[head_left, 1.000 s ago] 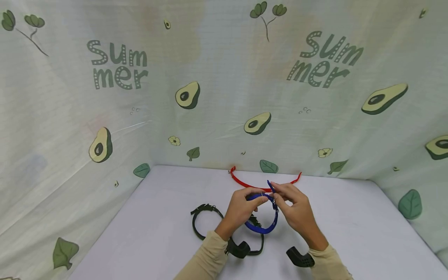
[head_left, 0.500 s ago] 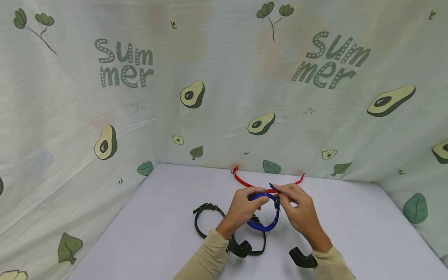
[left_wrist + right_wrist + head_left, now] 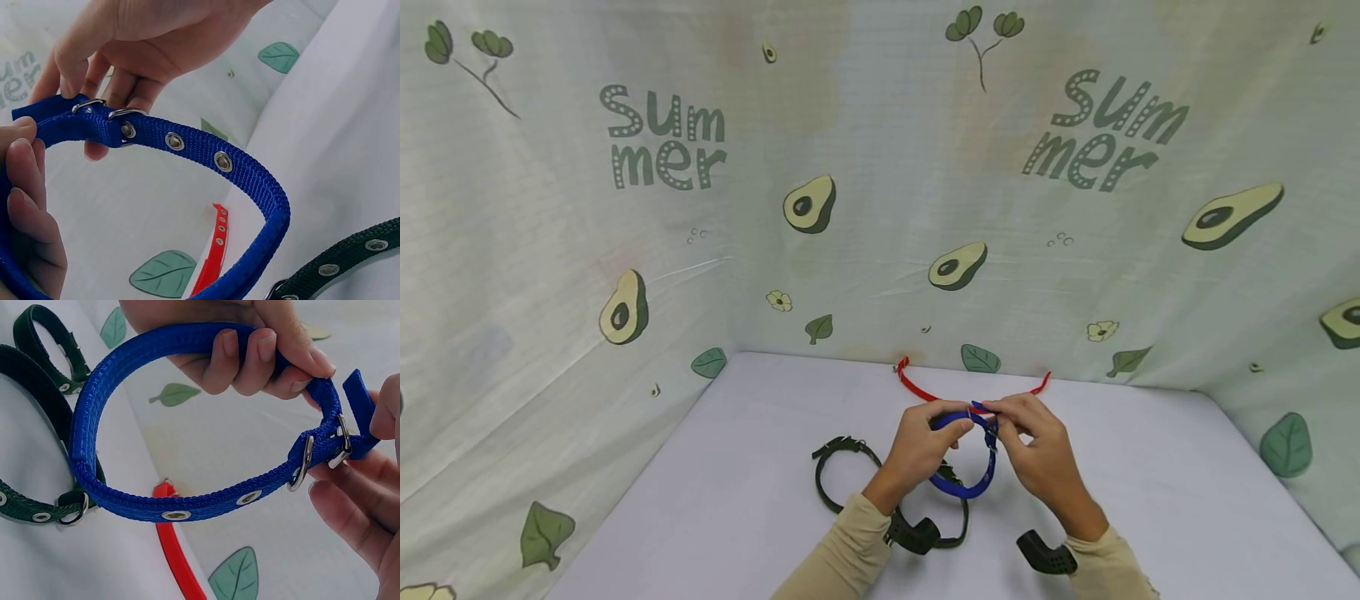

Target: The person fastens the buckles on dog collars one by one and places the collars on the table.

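Blue collar [image 3: 212, 507] held up off the desk [image 3: 1165, 475], over its middle, well in from both side edges; looks light, soft webbing, bends easily but keeps a round loop; likely not slippery, hardly fragile; only hard bits are the metal buckle [image 3: 344, 434] and D-ring [image 3: 308, 456]; best hold probably the band right beside the buckle, plus the free tip [image 3: 357, 403], leaving the prong uncovered; tip sticks out past the buckle frame, cannot tell if prong sits in an eyelet; left hand [image 3: 925, 437] grips the band beside the buckle, thumb pressed on it, fingers curled round; right hand [image 3: 1037, 442] pinches the free tip, other fingers loosely bent below; both forearms come in from the front side of the desk, hands raised, facing each other, fingertips near the buckle; red collar [image 3: 175, 553] lies near the back edge; dark green collar [image 3: 838, 445] left of the left hand, second green collar [image 3: 966, 518] partly hidden under the left wrist, both lying on the desk
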`<control>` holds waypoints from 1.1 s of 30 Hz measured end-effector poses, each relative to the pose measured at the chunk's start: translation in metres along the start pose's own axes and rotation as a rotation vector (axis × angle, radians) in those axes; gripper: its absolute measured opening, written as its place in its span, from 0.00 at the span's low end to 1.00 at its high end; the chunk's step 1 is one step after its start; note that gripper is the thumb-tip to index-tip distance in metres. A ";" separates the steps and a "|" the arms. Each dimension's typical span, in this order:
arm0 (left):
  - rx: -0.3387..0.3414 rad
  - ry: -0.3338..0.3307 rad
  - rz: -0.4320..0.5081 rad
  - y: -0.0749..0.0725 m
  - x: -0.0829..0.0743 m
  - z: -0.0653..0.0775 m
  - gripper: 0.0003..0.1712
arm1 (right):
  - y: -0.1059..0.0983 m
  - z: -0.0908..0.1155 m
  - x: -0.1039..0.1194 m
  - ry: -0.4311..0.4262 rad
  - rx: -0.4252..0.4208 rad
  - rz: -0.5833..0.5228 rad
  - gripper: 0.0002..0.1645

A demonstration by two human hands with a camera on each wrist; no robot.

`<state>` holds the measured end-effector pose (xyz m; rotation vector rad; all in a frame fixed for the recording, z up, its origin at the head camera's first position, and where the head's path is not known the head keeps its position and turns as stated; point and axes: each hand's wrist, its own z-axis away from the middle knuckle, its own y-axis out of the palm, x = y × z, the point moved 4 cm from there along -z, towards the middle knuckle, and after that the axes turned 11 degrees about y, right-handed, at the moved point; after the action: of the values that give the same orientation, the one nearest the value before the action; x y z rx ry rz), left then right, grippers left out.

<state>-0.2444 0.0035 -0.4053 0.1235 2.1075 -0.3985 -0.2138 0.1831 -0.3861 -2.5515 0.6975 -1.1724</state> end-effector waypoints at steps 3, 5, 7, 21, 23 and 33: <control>-0.006 0.008 0.005 0.001 0.000 0.000 0.17 | 0.000 0.000 0.000 0.000 -0.007 0.005 0.23; -0.008 0.016 0.008 0.001 0.000 0.000 0.16 | 0.000 0.000 0.000 0.004 -0.008 0.015 0.22; -0.010 0.024 0.005 0.001 -0.001 0.000 0.16 | -0.001 0.000 0.000 0.008 -0.009 0.028 0.22; -0.007 0.030 0.000 0.003 -0.001 0.002 0.16 | 0.004 0.006 -0.002 0.009 -0.032 0.061 0.21; -0.007 0.035 0.005 0.003 0.000 0.001 0.16 | 0.003 0.005 -0.002 0.008 -0.027 0.061 0.20; -0.017 0.027 0.047 0.003 0.001 0.000 0.16 | 0.004 0.002 0.002 -0.010 -0.009 0.069 0.18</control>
<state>-0.2441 0.0065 -0.4068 0.1686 2.1303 -0.3525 -0.2121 0.1782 -0.3878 -2.5173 0.7831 -1.1368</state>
